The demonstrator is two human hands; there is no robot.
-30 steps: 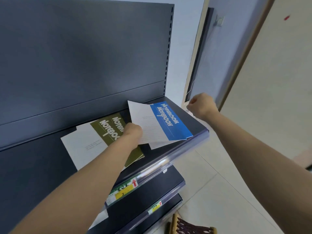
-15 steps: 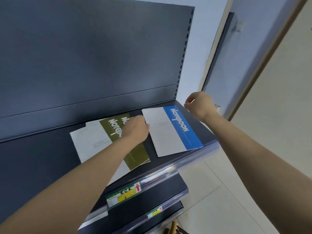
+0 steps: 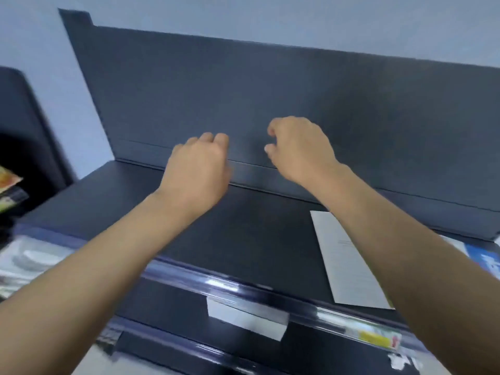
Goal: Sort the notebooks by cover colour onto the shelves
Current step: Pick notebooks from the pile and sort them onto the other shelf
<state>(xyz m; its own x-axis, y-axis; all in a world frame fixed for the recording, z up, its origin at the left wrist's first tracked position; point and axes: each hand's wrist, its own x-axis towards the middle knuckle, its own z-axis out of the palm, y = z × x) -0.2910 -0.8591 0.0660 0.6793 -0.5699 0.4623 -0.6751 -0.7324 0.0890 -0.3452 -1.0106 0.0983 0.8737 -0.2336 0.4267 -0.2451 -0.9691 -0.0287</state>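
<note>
My left hand [image 3: 200, 169] and my right hand [image 3: 300, 147] hover side by side above the dark top shelf [image 3: 243, 228], in front of its back panel. Both have loosely curled fingers and hold nothing. A notebook [image 3: 346, 263] lies flat on the shelf at the right. Only its white part shows; my right forearm covers the rest. At the far right edge a strip of the blue notebook [image 3: 485, 259] peeks out. The picture is blurred by motion.
The tall dark back panel [image 3: 270, 90] stands behind the shelf. A clear price rail [image 3: 216, 284] runs along the front edge, with a white label [image 3: 246, 318] and a yellow tag [image 3: 378, 338]. Colourful packets [image 3: 8, 190] sit at the far left.
The view has swung left along the shelf, so the notebooks now lie at the right. My left hand has lifted off the notebooks, and both hands have come close together in the air.
</note>
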